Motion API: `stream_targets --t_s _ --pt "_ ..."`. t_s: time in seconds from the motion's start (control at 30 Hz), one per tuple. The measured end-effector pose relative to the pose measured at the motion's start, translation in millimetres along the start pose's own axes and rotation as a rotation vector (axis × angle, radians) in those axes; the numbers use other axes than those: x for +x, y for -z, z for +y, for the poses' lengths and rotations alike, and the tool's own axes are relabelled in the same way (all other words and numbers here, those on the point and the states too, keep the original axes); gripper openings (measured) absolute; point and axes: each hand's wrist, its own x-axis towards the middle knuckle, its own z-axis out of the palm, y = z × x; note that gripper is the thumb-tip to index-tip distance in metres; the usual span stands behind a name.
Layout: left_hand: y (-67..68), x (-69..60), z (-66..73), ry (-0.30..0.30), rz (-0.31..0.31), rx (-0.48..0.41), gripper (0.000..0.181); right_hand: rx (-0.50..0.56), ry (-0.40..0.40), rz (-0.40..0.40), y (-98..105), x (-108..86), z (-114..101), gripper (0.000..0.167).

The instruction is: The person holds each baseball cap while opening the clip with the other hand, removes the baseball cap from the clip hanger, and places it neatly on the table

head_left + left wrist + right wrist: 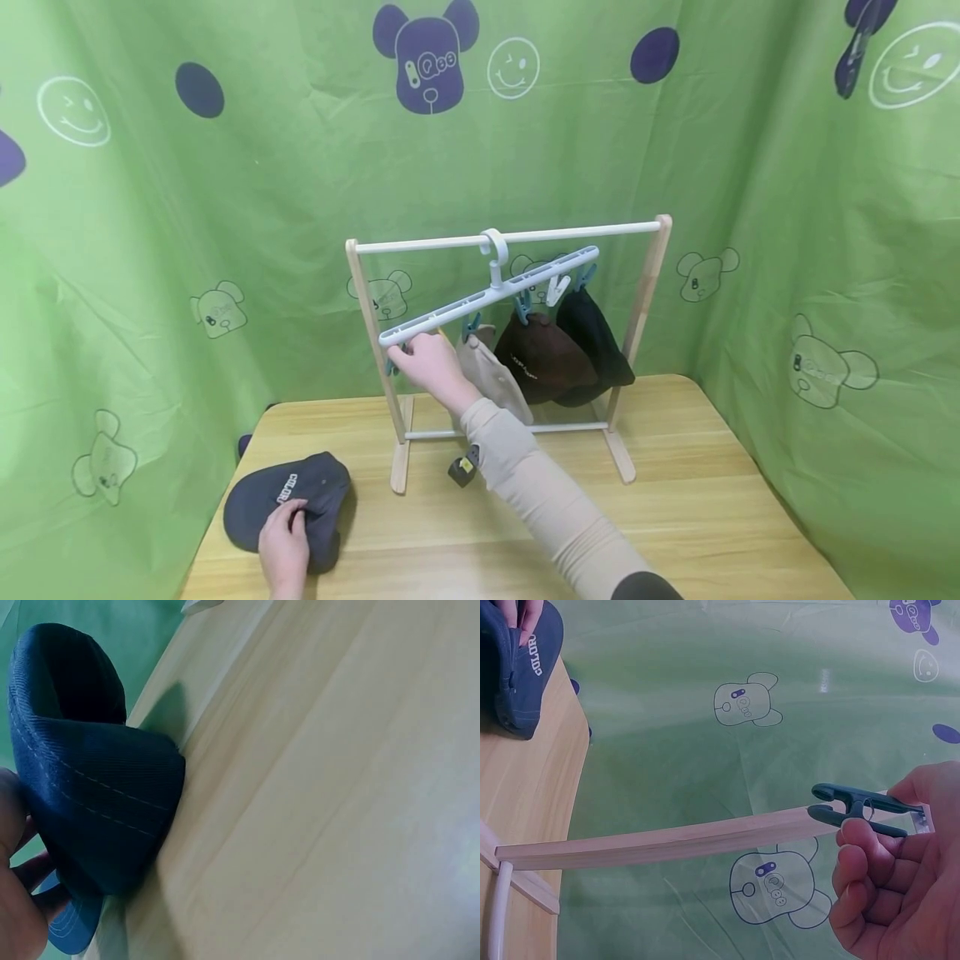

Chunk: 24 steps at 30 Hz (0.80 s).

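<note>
Left hand nearly closed, pinching fabric of navy cap on tabletop, 8 o'clock from rack. Right hand, fingers curled, squeezing dark green clip at hanger's 8 o'clock end. Beige cap, brown cap, black cap hang clipped, 6 round to 4 o'clock from hook.

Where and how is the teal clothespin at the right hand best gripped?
Pinch the teal clothespin, I think, by its two handle ends, from the near side of the hanger. These ends point up and the jaws down, so the right hand could squeeze it open with thumb and index finger, clear of the jaws.
</note>
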Motion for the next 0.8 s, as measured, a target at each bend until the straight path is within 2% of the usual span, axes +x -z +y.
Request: stream_targets --t_s 0.47,0.8 --pt "11.3 -0.4 -14.8 -0.011 0.026 0.021 0.016 0.036 -0.045 0.0 -2.6 -0.6 2.3 0.045" --pt "14.5 -0.8 -16.5 0.006 0.033 0.013 0.016 0.033 -0.034 0.016 -5.3 -1.5 6.8 0.048"
